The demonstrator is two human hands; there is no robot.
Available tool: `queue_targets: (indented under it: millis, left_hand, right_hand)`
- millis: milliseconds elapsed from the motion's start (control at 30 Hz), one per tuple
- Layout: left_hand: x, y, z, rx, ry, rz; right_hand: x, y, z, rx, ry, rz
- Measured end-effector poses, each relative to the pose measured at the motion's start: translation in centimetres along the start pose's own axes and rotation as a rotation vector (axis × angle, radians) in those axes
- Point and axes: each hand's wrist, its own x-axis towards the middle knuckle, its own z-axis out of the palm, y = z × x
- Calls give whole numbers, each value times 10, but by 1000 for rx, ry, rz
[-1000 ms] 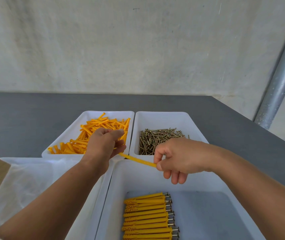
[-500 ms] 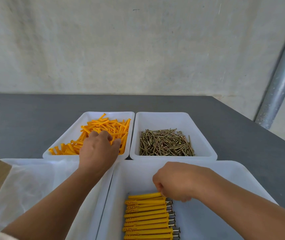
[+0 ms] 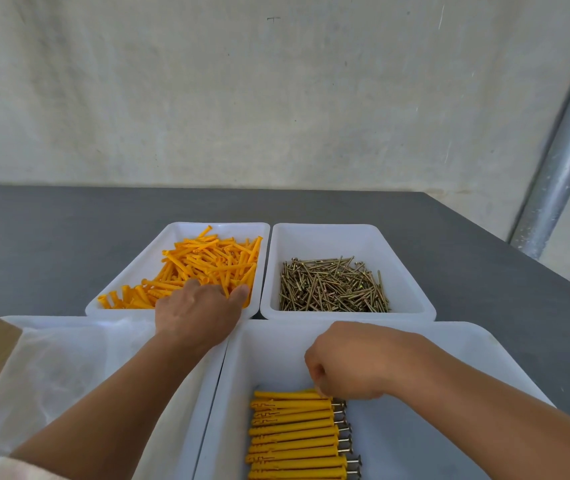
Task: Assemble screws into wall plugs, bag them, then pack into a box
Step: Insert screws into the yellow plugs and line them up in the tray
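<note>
The row of yellow plastic wall plugs with steel screws in them (image 3: 294, 434) lies in the white plastic tray (image 3: 269, 358) at the grey worktop's (image 3: 68, 237) near edge, heads all rightward, I reckon for neat bagging. My right hand (image 3: 345, 362), fingers curled, pinches the topmost plug (image 3: 287, 395) at its screw end to square it with the row. My left hand (image 3: 200, 313) dips into the loose orange plugs (image 3: 207, 265) behind, ready for another. Its fingertips are hidden, so I cannot tell whether it grips one.

The right hand (image 3: 352, 362) now lays the assembled plug (image 3: 287, 395) onto the row (image 3: 294, 434); the left hand (image 3: 200, 313) reaches among loose plugs (image 3: 207, 261).
</note>
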Motion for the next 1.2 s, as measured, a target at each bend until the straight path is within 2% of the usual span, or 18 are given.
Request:
queue_targets:
  millis: [100, 233, 300, 367, 500, 600, 667, 967, 1200]
  left_hand:
    - [1, 0, 1, 25, -24, 6]
    - [2, -1, 1, 55, -30, 5]
    - [3, -1, 1, 65, -26, 8]
    - [3, -1, 1, 54, -23, 15]
    - [3, 1, 0, 59, -36, 33]
    - [2, 2, -2, 72, -58, 36]
    - [2, 2, -3, 76, -67, 34]
    - [-2, 6, -5, -87, -9, 7]
    - [-5, 9, -10, -145, 140, 75]
  right_hand:
    - [-6, 7, -16, 166, 70, 0]
    - [-1, 21, -30, 356, 503, 55]
    - [8, 33, -26, 442, 644, 137]
    - [17, 43, -18, 472, 645, 186]
    - [29, 50, 0, 516, 492, 156]
    - [33, 46, 5, 408, 371, 141]
    - [34, 45, 6, 362, 348, 138]
    - [41, 47, 13, 341, 465, 200]
    - [39, 51, 10, 467, 605, 186]
